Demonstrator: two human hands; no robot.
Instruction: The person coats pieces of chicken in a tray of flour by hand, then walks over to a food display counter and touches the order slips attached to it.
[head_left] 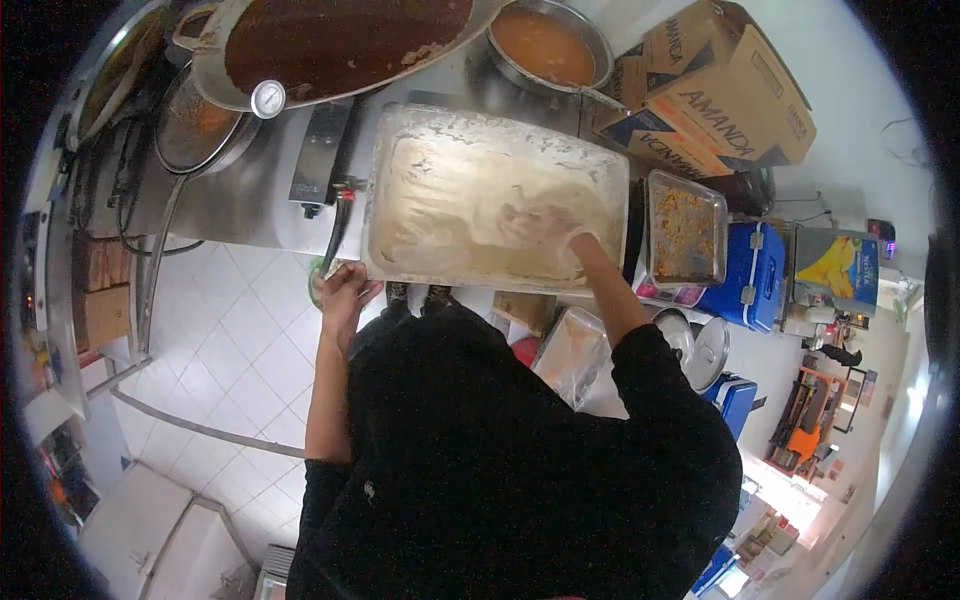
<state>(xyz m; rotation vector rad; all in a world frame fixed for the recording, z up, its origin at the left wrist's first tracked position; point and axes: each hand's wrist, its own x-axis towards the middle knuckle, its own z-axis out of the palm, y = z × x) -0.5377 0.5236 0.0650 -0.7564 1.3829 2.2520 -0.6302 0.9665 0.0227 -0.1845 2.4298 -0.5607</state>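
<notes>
A large rectangular tray (500, 122) lies in front of me, its inside coated with a pale, flour-like powder that is smeared in streaks. My left hand (346, 288) is closed at the tray's near left corner, fingers curled against the rim. Inside the tray, towards its right side, my right hand (545, 226) lies low over the powdered bottom. It is whitened with powder and somewhat blurred, with the fingers stretched out to the left.
Behind the tray stand a big pan of dark brown contents (340, 50) with a dial thermometer (268, 98) and a round pan of orange liquid (545, 45). A cardboard box (740, 110), a smaller tray with crumbs (687, 225) and a blue cooler (745, 280) are on the right.
</notes>
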